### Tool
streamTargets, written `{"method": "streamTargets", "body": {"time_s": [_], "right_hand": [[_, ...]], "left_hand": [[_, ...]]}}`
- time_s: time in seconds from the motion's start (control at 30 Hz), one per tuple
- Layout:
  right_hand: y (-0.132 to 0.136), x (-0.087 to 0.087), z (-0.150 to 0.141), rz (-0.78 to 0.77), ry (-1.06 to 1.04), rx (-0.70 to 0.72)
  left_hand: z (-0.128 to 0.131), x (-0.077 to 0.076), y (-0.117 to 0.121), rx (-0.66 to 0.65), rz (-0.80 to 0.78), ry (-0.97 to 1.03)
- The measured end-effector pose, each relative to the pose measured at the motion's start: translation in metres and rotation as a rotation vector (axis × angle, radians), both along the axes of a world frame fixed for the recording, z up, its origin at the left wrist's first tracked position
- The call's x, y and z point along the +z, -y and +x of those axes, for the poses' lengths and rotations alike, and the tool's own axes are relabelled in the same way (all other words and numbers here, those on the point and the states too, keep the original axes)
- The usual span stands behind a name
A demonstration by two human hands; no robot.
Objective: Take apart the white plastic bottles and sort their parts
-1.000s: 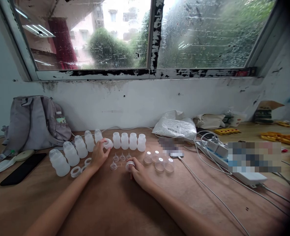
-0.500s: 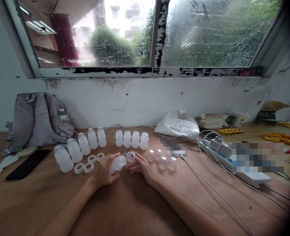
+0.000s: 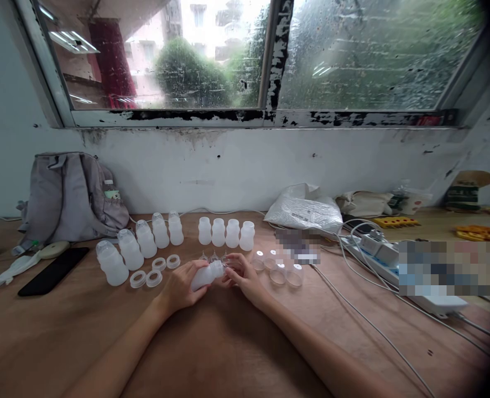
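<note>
My left hand (image 3: 182, 288) is wrapped round a frosted white baby bottle (image 3: 201, 278), tilted with its mouth to the right. At that mouth, my right hand (image 3: 247, 281) grips a clear teat with a collar (image 3: 217, 269), which touches the bottle's neck. Just behind my hands stand clear teats (image 3: 214, 256), partly hidden by my fingers. Left of my left hand lie several white rings (image 3: 137, 279). To the right of my right hand are several clear round covers (image 3: 277, 277), with small white discs near them.
Several bottles with clear tops (image 3: 112, 264) stand in a slanting row at left; several open bottles (image 3: 218, 233) stand behind. A phone (image 3: 54, 272) and backpack (image 3: 68, 199) are at left. A silvery bag (image 3: 305, 209), power strip (image 3: 425, 298) and cables occupy the right.
The bottle and the teat with its collar, apart before, now meet at the bottle's mouth. My right hand has turned the teat towards the bottle. The view has shifted slightly.
</note>
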State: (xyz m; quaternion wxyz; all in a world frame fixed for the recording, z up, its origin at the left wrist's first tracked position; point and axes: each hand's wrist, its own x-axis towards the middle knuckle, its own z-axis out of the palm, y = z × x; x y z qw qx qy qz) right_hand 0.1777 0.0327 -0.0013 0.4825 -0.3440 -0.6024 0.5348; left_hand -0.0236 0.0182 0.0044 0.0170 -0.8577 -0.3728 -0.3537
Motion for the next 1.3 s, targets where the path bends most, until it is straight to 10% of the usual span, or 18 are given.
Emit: {"method": "streamTargets", "body": {"time_s": [0.97,1.3], "right_hand": [[-0.002,0.012,0.014,0.129,0.391,0.003],[0.003,0.016,0.008,0.012,0.190,-0.042]], "left_hand": [[-0.001,0.005,0.004,-0.117,-0.052,-0.024],[0.007,0.007,0.005,-0.044,-0.367,0.196]]}}
